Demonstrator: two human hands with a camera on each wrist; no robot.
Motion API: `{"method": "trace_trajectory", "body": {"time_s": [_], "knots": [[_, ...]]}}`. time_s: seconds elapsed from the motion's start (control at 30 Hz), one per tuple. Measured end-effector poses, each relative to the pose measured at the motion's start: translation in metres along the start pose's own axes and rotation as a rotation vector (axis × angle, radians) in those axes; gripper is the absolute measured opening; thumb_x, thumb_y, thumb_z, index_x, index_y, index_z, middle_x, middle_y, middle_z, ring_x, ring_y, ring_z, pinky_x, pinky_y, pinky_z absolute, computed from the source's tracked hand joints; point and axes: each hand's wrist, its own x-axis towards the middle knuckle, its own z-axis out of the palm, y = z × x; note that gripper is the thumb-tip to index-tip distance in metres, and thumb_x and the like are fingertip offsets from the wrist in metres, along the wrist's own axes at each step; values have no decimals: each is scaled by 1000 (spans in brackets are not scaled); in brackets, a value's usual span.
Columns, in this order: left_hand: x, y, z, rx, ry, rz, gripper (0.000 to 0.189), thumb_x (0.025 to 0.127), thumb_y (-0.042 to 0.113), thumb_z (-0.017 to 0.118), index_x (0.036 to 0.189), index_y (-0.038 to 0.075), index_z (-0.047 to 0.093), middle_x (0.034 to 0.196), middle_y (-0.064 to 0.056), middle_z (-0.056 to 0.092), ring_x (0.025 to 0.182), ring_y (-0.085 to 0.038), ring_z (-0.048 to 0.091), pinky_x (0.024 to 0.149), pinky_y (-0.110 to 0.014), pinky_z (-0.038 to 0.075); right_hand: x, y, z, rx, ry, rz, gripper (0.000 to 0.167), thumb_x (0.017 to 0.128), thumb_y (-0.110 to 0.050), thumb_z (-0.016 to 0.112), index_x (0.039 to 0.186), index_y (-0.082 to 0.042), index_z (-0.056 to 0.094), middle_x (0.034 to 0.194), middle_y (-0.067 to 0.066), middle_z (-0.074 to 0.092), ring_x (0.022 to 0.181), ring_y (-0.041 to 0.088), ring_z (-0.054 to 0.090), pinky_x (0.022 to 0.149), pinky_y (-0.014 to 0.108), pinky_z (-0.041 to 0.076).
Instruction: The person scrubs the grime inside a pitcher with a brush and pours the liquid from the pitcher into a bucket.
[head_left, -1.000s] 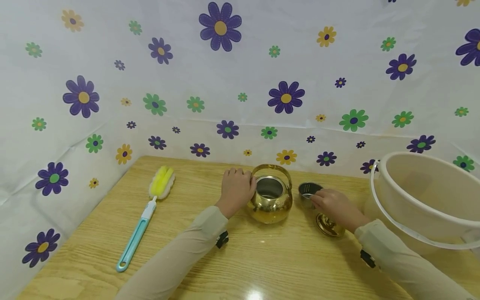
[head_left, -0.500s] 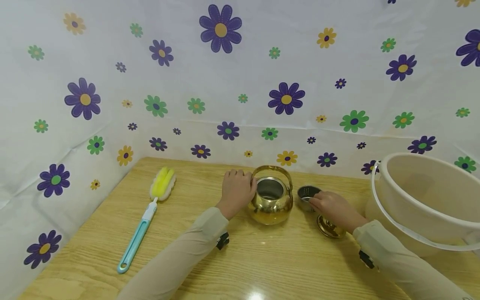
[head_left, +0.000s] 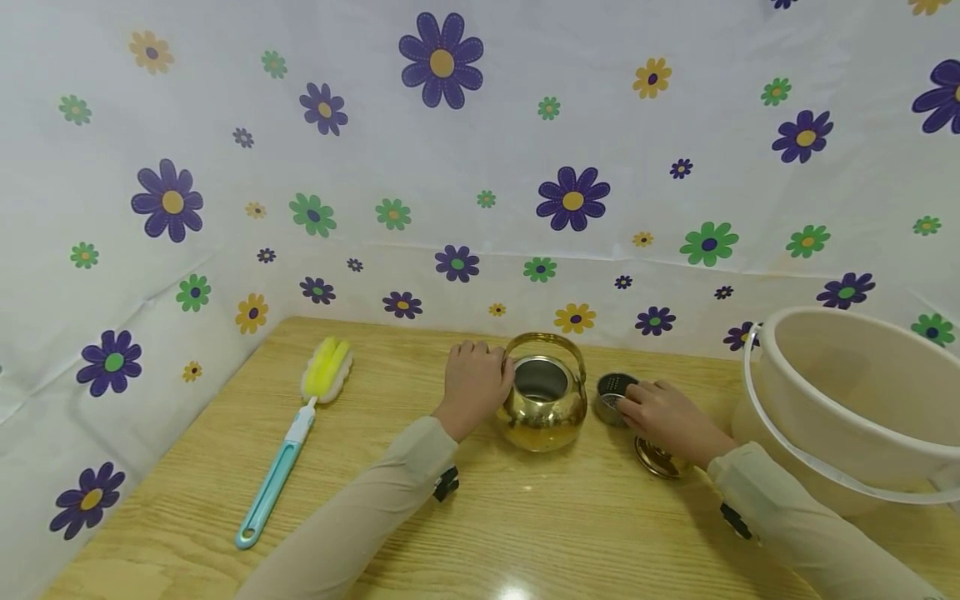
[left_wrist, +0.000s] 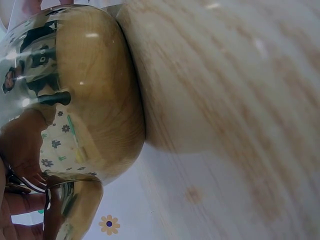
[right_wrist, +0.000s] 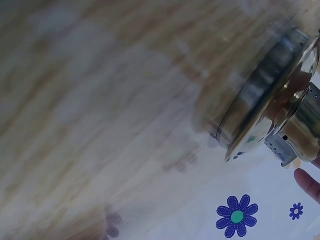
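A shiny gold kettle (head_left: 542, 425) stands lidless on the table, its arched handle (head_left: 546, 337) upright. My left hand (head_left: 474, 383) grips its left side, with fingers (left_wrist: 22, 204) behind the spout (left_wrist: 75, 207) in the left wrist view. To the kettle's right, a small metal strainer basket (head_left: 611, 405) with a perforated wall sits upright on the table. My right hand (head_left: 671, 421) pinches its right rim. Below that hand lies the gold kettle lid (head_left: 660, 461), knob up, partly hidden by the hand; it fills the right edge of the right wrist view (right_wrist: 272, 102).
A large cream bucket (head_left: 847, 433) with a white handle stands at the right, close to my right forearm. On the left lies a sponge brush (head_left: 279, 475) with a yellow-and-white head and turquoise handle. A flower-printed sheet (head_left: 480, 150) backs the wooden table (head_left: 585, 533).
The strainer basket has come down onto the table and levelled, my right hand lowering slightly with it. My left hand and the kettle have kept their place.
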Motion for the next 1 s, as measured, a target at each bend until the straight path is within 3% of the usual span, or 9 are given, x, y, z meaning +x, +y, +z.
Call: {"method": "trace_trajectory", "body": {"time_s": [0.5, 0.73, 1.0], "knots": [[0, 0, -2, -2, -32, -10, 34, 97, 30, 44, 91, 10, 71, 86, -9, 70, 85, -27, 63, 79, -40, 48, 7, -3, 2, 1, -97, 74, 18, 77, -16, 75, 84, -12, 58, 75, 4, 58, 63, 17, 55, 60, 34, 44], [0, 0, -1, -1, -27, -6, 34, 97, 30, 45, 90, 10, 71, 85, -9, 69, 84, -27, 63, 80, -39, 48, 10, -4, 0, 0, -92, 91, 17, 77, -15, 75, 82, -11, 59, 74, 4, 59, 62, 17, 55, 59, 33, 44], [-1, 0, -1, 8, -28, -10, 34, 97, 31, 44, 92, 10, 71, 86, -9, 70, 84, -27, 63, 78, -39, 48, 15, -5, -8, 27, -101, 160, 27, 75, -22, 77, 93, -9, 62, 84, 7, 65, 72, 21, 63, 67, 40, 50]]}}
